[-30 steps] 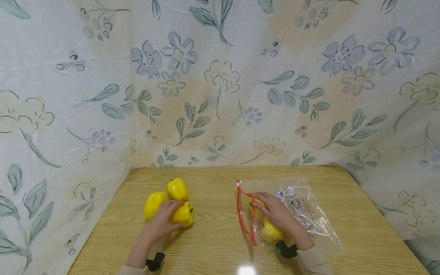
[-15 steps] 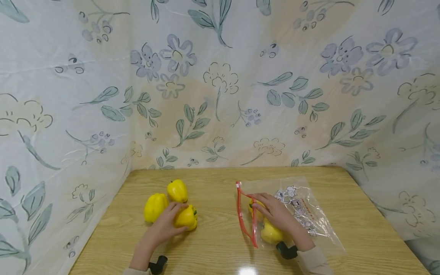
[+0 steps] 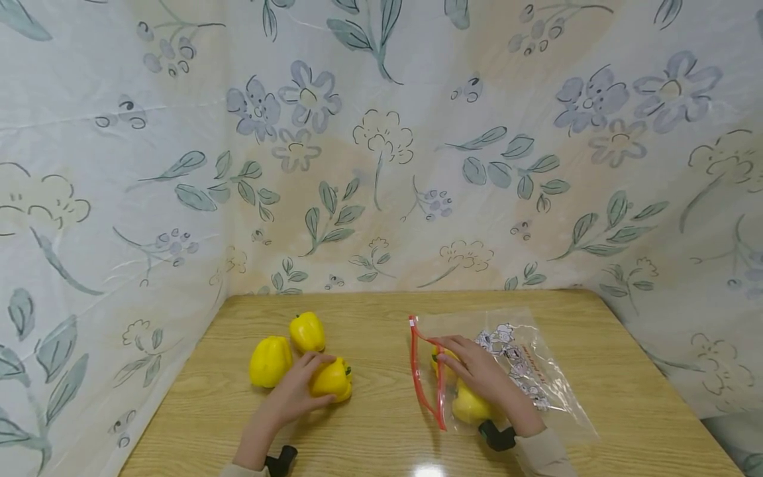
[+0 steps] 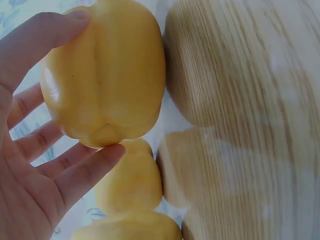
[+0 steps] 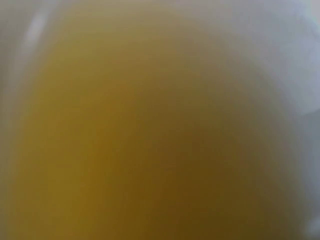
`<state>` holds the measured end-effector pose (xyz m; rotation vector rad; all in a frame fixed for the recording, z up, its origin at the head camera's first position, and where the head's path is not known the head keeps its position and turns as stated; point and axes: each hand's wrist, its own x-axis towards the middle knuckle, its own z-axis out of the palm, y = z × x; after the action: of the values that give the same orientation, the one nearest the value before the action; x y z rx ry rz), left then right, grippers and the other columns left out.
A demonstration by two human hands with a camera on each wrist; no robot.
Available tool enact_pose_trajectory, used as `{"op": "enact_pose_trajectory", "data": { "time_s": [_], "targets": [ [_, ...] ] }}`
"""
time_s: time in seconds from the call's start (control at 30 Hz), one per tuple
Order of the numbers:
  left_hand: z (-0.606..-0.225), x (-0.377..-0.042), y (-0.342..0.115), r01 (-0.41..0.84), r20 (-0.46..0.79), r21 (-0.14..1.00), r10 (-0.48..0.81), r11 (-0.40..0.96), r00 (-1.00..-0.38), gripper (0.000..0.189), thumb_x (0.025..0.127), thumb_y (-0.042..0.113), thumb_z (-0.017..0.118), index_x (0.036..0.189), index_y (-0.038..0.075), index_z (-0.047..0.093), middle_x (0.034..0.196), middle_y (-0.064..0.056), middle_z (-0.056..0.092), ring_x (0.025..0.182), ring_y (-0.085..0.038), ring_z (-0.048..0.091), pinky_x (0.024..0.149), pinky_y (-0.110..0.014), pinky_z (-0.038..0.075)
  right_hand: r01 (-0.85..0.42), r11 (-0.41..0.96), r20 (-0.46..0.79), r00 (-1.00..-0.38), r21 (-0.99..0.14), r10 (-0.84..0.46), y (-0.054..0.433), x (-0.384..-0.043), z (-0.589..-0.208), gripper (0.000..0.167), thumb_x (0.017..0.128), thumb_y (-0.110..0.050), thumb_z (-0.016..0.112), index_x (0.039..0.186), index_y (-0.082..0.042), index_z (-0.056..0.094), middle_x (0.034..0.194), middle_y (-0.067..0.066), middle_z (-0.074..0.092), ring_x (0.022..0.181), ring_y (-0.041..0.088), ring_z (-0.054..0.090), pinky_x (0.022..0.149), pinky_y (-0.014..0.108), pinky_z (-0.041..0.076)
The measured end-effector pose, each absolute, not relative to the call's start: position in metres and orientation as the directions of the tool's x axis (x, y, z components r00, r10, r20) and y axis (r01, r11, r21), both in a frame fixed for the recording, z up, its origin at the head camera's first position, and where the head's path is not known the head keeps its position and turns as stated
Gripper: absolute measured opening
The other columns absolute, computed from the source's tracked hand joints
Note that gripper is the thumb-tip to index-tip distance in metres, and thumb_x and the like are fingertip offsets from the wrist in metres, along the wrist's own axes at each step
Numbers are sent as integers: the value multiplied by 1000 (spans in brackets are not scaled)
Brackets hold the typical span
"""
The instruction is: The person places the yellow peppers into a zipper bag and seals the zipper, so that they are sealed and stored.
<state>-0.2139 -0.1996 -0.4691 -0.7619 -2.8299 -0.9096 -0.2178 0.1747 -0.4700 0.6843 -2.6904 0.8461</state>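
Note:
My left hand (image 3: 293,392) grips a yellow bell pepper (image 3: 334,380) by its sides, its green stem turned to the right. In the left wrist view, thumb and fingers curve round this bell pepper (image 4: 107,75). On the right lies a clear zip bag (image 3: 560,371) with a red-edged mouth (image 3: 415,371) facing left. Two yellow bell peppers (image 3: 471,405) are inside, partly hidden by my right hand (image 3: 477,370). That hand holds the bag near its mouth, over the peppers; its fingertips are at the red edge. Blurred yellow fills the right wrist view.
Two more yellow bell peppers stand on the wooden table (image 3: 369,437), one at the left (image 3: 270,362) and one farther back (image 3: 306,332). Floral cloth (image 3: 381,199) hangs behind the table and along both sides. Printed figures and red lettering mark the bag.
My left hand has moved a little to the right with its bell pepper, away from the two others on the left. The right hand and the bag have stayed in place.

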Motion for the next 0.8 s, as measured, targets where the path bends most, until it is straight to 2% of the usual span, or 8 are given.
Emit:
{"op": "enact_pose_trajectory", "data": {
  "time_s": [0.37,0.53,0.8],
  "targets": [
    [-470,-216,-181,509,256,523,444,683,-859,62,71,37,79,125,22,53,118,5,52,108,-11,52,93,-38,47,-490,725,349,-868,-484,-353,175,-218,-470,36,94,-38,50,129,-27,55,121,0,59,111,25,56,93,48,46],
    [-469,-215,-171,507,258,516,439,690,-861,62,71,38,79,125,23,52,118,7,52,108,-11,53,93,-38,47,-490,720,341,-869,-491,-358,175,-218,-470,36,94,-37,50,129,-28,54,122,-1,58,113,25,55,93,48,45],
    [-471,-216,-158,531,273,520,458,669,-846,62,72,37,78,126,20,52,120,1,51,109,-14,53,94,-37,47,-483,717,333,-873,-502,-355,175,-217,-468,37,94,-38,50,130,-28,54,122,-1,59,113,26,55,93,48,45]
  ]
}}
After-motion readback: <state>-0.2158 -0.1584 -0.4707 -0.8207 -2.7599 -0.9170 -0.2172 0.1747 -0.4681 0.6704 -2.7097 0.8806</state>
